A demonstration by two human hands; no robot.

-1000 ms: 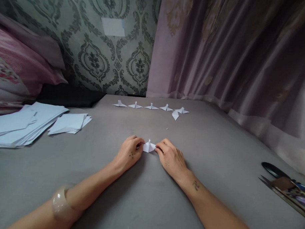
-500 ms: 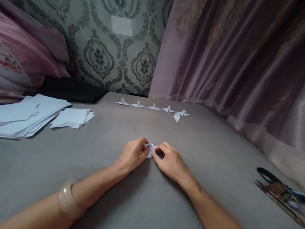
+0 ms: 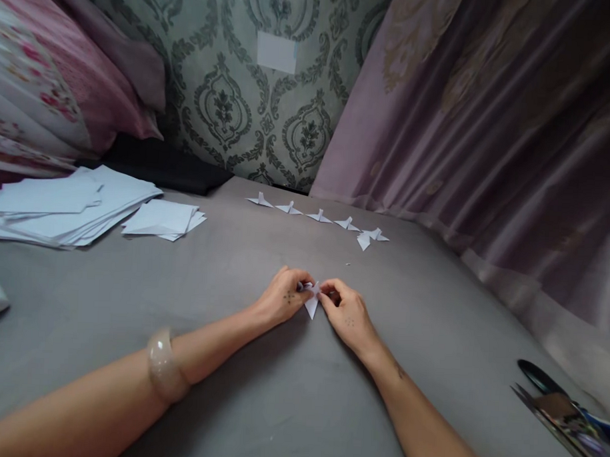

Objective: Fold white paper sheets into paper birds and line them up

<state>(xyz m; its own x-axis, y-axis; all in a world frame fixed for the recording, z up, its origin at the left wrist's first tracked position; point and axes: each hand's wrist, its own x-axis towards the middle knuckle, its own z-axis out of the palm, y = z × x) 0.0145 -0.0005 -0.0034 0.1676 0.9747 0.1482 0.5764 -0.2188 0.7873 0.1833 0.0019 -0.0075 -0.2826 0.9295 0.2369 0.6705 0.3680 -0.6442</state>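
Near the middle of the grey table, a small folded white paper piece [image 3: 311,307] is held between my two hands, one point of it hanging toward me. My left hand [image 3: 284,296] pinches it from the left between thumb and fingers. From the right, my right hand [image 3: 345,312] closes thumb and fingertips on its other edge. Beyond them, several folded white paper figures [image 3: 319,216] stand in a slanting row. A loose folded piece [image 3: 363,241] lies against the row's right end.
At the left lie a large stack of white paper [image 3: 50,209] and a smaller pile of cut sheets [image 3: 160,219]. Scissors [image 3: 540,377] and a brown item [image 3: 553,405] rest at the right edge. A tiny paper scrap [image 3: 348,264] lies beyond my hands. Curtains [image 3: 413,125] border the table.
The view has swung slightly left. The paper piece between my hands has turned, so a pointed end now shows below my fingers. Both hands still grip it.
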